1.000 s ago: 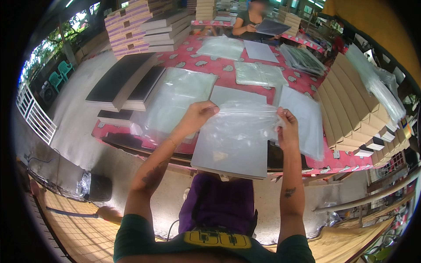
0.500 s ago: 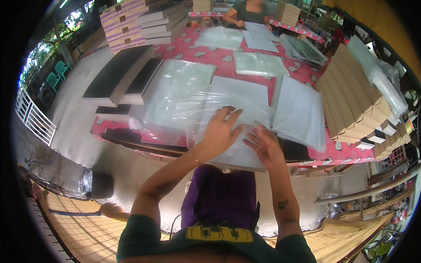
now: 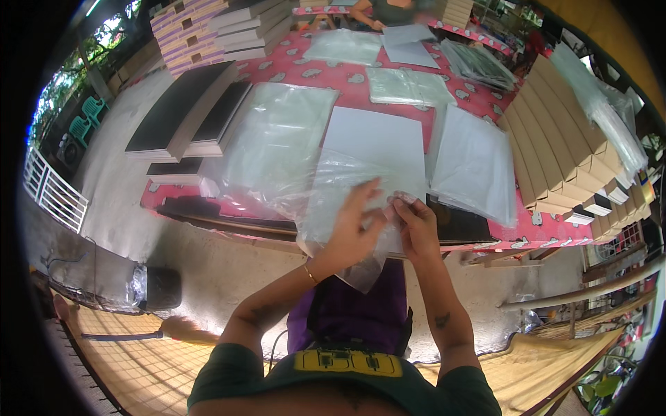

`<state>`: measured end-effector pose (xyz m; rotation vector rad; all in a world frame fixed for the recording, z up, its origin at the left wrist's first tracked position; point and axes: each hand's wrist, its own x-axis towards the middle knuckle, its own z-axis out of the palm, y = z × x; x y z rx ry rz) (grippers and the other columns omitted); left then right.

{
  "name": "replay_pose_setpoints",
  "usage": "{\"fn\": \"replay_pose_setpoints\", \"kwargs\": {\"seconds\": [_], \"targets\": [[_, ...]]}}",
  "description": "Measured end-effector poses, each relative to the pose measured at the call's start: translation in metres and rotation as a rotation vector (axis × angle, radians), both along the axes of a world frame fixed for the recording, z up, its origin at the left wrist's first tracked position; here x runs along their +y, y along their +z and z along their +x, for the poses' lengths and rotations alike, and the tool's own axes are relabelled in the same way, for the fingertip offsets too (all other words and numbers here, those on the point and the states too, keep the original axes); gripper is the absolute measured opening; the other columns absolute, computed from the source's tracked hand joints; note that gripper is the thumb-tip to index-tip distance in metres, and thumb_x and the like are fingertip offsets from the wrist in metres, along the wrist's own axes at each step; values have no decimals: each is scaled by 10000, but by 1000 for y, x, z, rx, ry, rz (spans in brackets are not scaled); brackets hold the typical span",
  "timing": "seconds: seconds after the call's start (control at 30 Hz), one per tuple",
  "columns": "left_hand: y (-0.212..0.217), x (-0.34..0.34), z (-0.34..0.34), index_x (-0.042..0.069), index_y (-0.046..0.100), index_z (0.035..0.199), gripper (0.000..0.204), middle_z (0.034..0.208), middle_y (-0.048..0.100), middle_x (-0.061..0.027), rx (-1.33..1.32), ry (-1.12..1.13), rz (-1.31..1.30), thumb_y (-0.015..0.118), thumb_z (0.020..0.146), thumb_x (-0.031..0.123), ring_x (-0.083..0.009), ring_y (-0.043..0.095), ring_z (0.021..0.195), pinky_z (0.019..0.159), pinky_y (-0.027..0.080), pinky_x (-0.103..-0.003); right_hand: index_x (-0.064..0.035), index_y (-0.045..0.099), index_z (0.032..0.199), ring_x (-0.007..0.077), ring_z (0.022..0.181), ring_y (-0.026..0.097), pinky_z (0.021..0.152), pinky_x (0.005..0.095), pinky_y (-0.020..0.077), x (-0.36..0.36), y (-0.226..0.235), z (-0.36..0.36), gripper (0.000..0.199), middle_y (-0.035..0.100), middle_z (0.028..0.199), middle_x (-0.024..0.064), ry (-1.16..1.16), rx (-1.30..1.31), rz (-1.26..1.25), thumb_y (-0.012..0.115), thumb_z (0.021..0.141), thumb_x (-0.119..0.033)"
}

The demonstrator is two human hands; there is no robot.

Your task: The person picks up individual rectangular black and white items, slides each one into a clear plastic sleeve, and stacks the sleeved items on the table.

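Observation:
A clear plastic bag (image 3: 364, 274) is crumpled over the lower part of a white sheet stack (image 3: 378, 139) at the table's front edge, one corner hanging over the edge. Thumb and fingers of my right hand (image 3: 420, 230) pinch the bag at its right side. Just left of it, my left hand (image 3: 355, 225) hovers over the plastic with its fingers apart, slightly blurred. To the left lies a pile of clear plastic bags (image 3: 277, 139). On the right is a pile of white sheets in plastic (image 3: 474, 163).
Thick black-topped stacks (image 3: 179, 114) stand at the left, and brown cardboard boxes (image 3: 555, 139) line the right. More plastic bags (image 3: 409, 86) lie farther back on the pink patterned table (image 3: 305, 71). Across the table, another person (image 3: 394, 12) handles white sheets (image 3: 409, 52).
The plastic has been drawn toward me, baring more of the white sheets. My right hand has closed on the bag's edge. My left hand has moved slightly nearer me.

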<state>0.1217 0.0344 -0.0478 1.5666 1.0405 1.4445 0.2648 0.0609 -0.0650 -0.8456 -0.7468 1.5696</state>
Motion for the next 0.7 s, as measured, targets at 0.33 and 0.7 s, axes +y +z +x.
{"fn": "replay_pose_setpoints", "kwargs": {"seconds": [0.33, 0.7], "targets": [[-7, 26, -45, 7, 536, 897, 60, 776, 570, -30, 117, 272, -28, 564, 903, 60, -76, 530, 713, 625, 463, -254, -87, 573, 997, 124, 791, 563, 850, 330, 477, -20, -1, 20, 196, 572, 842, -6, 50, 301, 168, 653, 878, -222], [-8, 41, -103, 10, 622, 1050, 268, 984, 626, -179, 520, 594, 269, 649, 817, 140, -315, 621, 906, 783, 488, -364, -17, 587, 1069, 126, 870, 594, 763, 289, 499, -18, -8, 51, 225, 621, 971, 35, -153, -175, 85, 628, 863, -98]]}}
